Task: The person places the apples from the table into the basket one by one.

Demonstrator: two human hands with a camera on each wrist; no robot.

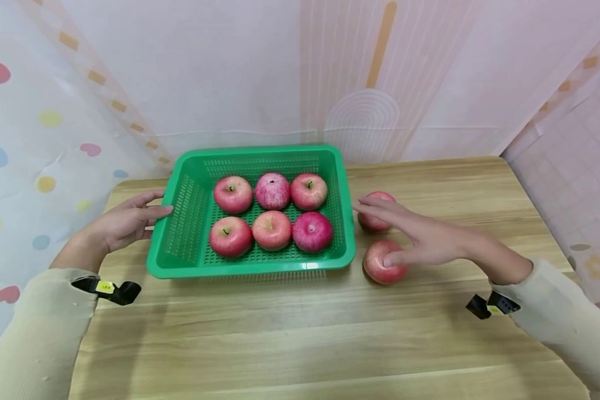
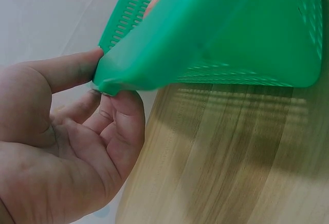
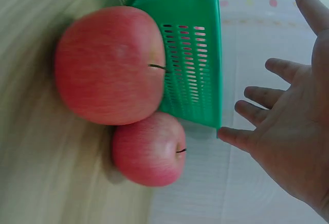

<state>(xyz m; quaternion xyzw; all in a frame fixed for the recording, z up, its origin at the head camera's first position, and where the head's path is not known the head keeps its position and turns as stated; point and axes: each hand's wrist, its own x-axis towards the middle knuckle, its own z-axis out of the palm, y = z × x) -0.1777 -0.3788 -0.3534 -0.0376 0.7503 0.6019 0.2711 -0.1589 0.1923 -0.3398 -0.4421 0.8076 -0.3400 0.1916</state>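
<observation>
A green plastic basket (image 1: 280, 268) with slotted walls holds several red apples (image 1: 272, 230) in two rows. My left hand (image 1: 125, 222) grips its left rim, the thumb on one side and curled fingers under the lip (image 2: 154, 75). To the right of the basket, a nearer apple (image 1: 380, 273) and a farther apple (image 1: 372, 224) sit on the table. Over these two my right hand (image 1: 425, 233) hovers with fingers spread, partly covering them in the head view. In the right wrist view its palm (image 3: 293, 136) holds nothing, and the little finger overlaps the basket's corner.
The wood-grain table (image 1: 280, 344) reaches from the wall toward me. A patterned wall covering (image 1: 230, 72) rises right behind the basket, and a dotted one (image 1: 40, 166) hangs at the left. The table's right edge lies beyond my right forearm.
</observation>
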